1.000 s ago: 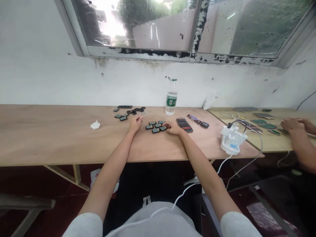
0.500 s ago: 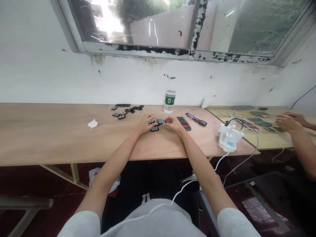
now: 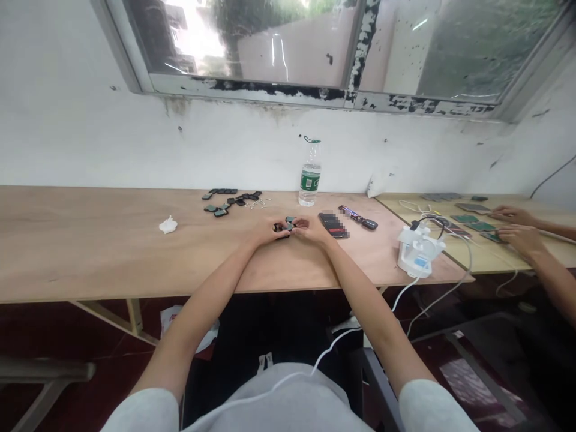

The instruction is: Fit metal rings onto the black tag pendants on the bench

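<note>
On the pale plywood tabletop (image 3: 112,252), a crumpled white paper tissue (image 3: 168,225) sits at the far left. Right of it lies a loose scatter of small square black-and-green tiles (image 3: 227,203), with tiny silver metal bits (image 3: 258,204) at their right end.

The left hand (image 3: 269,231) and right hand (image 3: 310,228) come together at the middle of the table, around a few small dark square pieces (image 3: 285,226). The fingers of both hands are curled inward and almost closed, tips nearly meeting over the pieces. They hide most of them, so I cannot tell whether either hand has a firm hold. Work this small goes best with the wrists low and the fingertips close to the wood, as they are here.

Beyond the hands stand a clear plastic water bottle (image 3: 309,174) with a green label, its small print unreadable, and a black phone (image 3: 333,225), its screen blurred out. Next come a dark candy bar (image 3: 353,213) with blue lettering, perhaps Snickers, and a black key fob (image 3: 369,224). Further right are a white plastic charging stand (image 3: 418,252) with cables, and a co-worker's hands (image 3: 517,228) beside flat green boards (image 3: 480,226) on the next table.
</note>
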The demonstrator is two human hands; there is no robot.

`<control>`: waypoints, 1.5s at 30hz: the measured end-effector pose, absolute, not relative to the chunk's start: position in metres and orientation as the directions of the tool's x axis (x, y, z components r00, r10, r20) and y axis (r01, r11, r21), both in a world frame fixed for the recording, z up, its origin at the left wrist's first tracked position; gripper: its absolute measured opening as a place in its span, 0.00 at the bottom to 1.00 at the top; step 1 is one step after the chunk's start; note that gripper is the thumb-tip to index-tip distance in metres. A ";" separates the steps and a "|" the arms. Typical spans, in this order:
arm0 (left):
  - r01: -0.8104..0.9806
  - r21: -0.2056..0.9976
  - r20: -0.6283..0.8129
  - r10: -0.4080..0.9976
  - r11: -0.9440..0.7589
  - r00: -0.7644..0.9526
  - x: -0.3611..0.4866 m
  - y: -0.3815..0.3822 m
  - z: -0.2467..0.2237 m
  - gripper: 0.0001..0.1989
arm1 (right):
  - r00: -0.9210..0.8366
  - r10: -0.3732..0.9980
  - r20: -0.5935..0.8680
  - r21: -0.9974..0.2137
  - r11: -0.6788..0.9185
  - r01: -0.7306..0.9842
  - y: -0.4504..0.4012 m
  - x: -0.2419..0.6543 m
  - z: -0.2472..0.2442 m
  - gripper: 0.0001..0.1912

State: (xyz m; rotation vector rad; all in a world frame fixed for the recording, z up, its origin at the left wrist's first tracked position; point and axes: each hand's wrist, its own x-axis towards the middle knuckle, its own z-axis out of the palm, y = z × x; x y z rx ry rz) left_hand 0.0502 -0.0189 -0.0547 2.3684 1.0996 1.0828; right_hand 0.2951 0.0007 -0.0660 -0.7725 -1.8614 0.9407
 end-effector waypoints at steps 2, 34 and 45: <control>0.500 0.553 0.508 0.746 -0.666 0.431 0.050 -0.017 -0.056 0.16 | -0.435 0.799 0.416 -0.847 0.514 0.133 0.001 0.296 -0.066 0.25; 0.474 0.463 0.602 0.658 -0.749 0.452 0.039 -0.004 -0.057 0.14 | -0.476 0.773 0.418 -0.818 0.548 0.172 -0.010 0.294 -0.050 0.22; 0.509 0.463 0.657 0.666 -0.726 0.353 0.033 -0.013 -0.048 0.12 | -0.255 0.799 0.544 -0.768 0.597 0.232 0.000 0.292 -0.048 0.12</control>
